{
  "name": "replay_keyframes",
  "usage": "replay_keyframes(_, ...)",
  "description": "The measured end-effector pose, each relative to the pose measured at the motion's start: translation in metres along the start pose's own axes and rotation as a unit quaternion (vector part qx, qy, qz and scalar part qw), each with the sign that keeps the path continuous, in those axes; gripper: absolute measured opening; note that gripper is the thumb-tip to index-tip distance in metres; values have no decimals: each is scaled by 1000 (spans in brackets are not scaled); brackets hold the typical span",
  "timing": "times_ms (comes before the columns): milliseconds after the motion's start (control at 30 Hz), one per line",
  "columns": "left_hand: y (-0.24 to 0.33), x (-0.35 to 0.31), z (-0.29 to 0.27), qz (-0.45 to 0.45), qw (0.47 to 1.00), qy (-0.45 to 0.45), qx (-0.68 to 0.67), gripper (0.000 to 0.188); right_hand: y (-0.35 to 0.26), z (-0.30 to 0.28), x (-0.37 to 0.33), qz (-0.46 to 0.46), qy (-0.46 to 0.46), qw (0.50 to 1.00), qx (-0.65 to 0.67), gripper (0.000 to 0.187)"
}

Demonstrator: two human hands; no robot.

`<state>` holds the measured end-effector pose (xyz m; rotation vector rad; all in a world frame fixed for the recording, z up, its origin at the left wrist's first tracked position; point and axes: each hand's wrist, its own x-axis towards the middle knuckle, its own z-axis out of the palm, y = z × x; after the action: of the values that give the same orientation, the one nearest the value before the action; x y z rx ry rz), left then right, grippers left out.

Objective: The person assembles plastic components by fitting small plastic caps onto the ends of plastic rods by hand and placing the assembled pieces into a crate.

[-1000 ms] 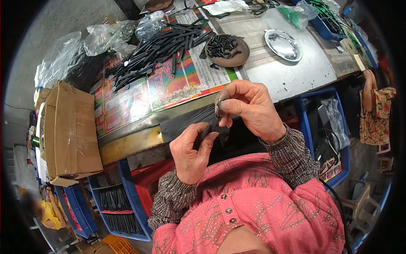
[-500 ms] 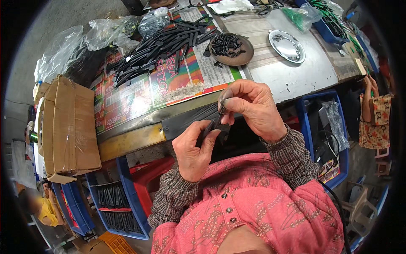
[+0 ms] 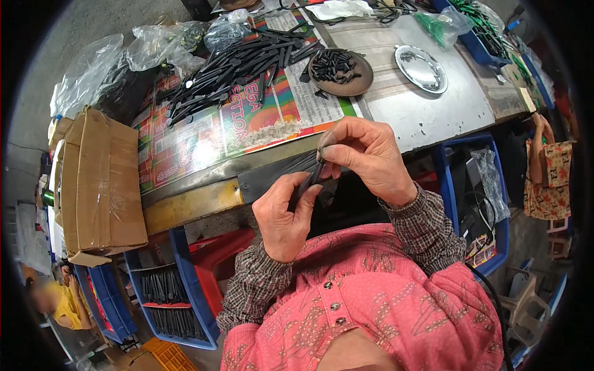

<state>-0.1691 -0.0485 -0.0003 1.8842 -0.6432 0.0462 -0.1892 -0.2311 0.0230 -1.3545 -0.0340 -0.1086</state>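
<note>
In front of my body, just off the table's near edge, my left hand (image 3: 279, 217) is closed around a slim black strip-shaped piece (image 3: 314, 174) that tilts up toward the right. The fingertips of my right hand (image 3: 371, 156) pinch at its upper end; whether a separate small part sits there is hidden. Beyond my hands, a heap of long black flat-headed pieces (image 3: 238, 68) covers the left of the table. Right of the heap, a brown dish (image 3: 364, 79) holds many short black pieces (image 3: 334, 63). Farther right lies a shiny silver plate (image 3: 422, 69) with small dark bits.
A cardboard box (image 3: 108, 185) stands at the table's left end, clear plastic bags (image 3: 161, 46) behind it. Below, a blue crate (image 3: 213, 328) holds rows of black pieces beside a red stool (image 3: 216, 263). Another blue crate (image 3: 447, 204) is at right. People sit at both far sides.
My right fingertips have shifted slightly at the strip's upper end, drawing a little closer to my left hand. My left hand keeps its hold, and the things on the table stay put.
</note>
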Motion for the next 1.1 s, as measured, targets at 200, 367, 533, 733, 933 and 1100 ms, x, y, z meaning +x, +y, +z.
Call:
replay_keyframes(200,0,1,-3,-8,1000,-9,-12,17,7,4,-2,-13,4,1000,9,9)
replay_keyframes(367,1,5,-7,-7,1000,-13,-15,17,4,4,1,1,10,999,-41,10)
replay_keyframes(533,-4,13,-13,-16,1000,4,-2,17,-6,-26,23,-84,29,966,-245,10)
replay_keyframes(733,-21,20,-13,-4,1000,16,0,15,-5,-86,68,-214,96,788,-570,11)
replay_keyframes(933,-20,21,-15,-36,999,10,-7,18,2,-96,91,-245,29,679,-691,12)
replay_keyframes(1100,-25,21,-15,-18,1000,11,-1,16,7,-96,104,-251,-6,655,-713,4)
